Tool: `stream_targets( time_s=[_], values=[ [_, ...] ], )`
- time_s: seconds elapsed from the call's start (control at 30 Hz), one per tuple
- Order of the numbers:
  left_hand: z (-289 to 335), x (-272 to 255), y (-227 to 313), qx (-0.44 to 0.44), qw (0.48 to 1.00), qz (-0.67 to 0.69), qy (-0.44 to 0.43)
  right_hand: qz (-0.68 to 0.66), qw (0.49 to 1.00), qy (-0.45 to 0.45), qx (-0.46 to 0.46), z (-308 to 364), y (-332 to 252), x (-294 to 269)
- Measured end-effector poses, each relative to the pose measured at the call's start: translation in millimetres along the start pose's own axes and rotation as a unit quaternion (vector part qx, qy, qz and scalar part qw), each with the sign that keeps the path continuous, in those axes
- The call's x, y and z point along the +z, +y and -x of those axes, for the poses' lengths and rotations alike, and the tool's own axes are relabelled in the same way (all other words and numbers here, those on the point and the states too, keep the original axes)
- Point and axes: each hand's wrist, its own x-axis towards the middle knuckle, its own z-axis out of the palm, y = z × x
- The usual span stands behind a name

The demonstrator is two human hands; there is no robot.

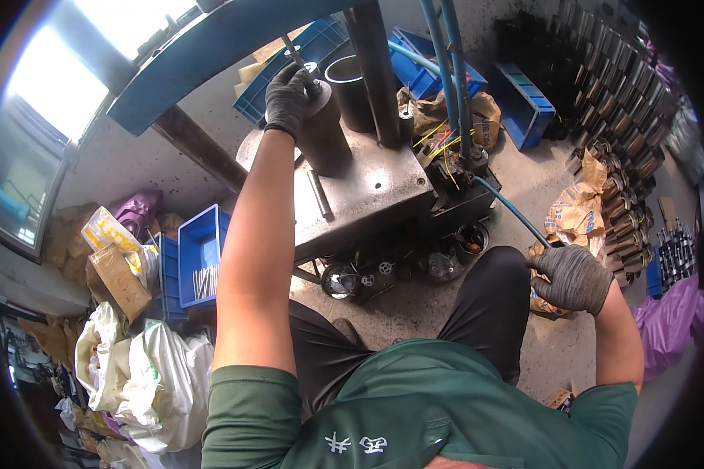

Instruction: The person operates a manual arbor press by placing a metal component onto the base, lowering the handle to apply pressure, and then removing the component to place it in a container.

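My left hand (287, 102), in a dark grey glove, is at the top of a dark upright metal cylinder (325, 141). Its fingers close round a small metal fitting (314, 88) that stands on the cylinder's round cap, below the blue press frame (211, 62). The palm side of this grip is hidden. Off to the right, my right hand (575, 279), gloved too, wraps round the end of a blue lever (510, 207) that runs to a valve block (469, 162). A short metal bar (319, 195) lies on the steel press table (356, 215) near the cylinder.
Behind the cylinder stands an open-topped tube (346, 72) beside a thick press column (374, 78). Blue bins (164, 273) and white sacks (160, 383) crowd the left. Stacked metal cylinders (614, 94) line the right, with brown paper (577, 207) before them. Blue hoses (455, 70) rise by the valve.
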Motion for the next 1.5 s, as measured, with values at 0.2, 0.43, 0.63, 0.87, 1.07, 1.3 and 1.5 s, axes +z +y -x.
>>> stream_targets(
  time_s=[0.2,0.43,0.63,0.87,1.07,1.3,1.5],
  values=[
    [3.0,5.0,-0.5,-0.016,1.0,0.022,0.002,-0.047,0.999,0.005,0.015,0.4,7.6,7.2],
    [9.1,14.5,5.0,-0.018,0.999,-0.018,0.03,0.04,0.997,-0.069,0.015,0.7,1.7,0.7],
    [11.2,11.9,8.6,-0.024,0.999,0.003,0.031,-0.016,0.992,0.127,-0.015,-0.6,-0.1,0.3],
    [13.4,12.4,11.2,-0.011,1.0,-0.013,0.012,0.044,0.935,0.353,-0.004,-35.2,-5.7,-30.6],
    [20.7,10.6,16.6,0.033,0.99,-0.138,-0.003,0.031,0.851,0.517,-0.086,-128.9,20.3,-100.5],
    [5.7,15.9,3.6,-0.023,0.999,-0.038,0.001,0.14,0.861,0.489,-0.007,-170.1,29.8,-139.1],
    [-24.7,-43.9,-25.3,0.07,0.976,-0.196,-0.06,0.064,0.873,0.479,0.07,-185.7,28.4,-138.9]
  ],
)
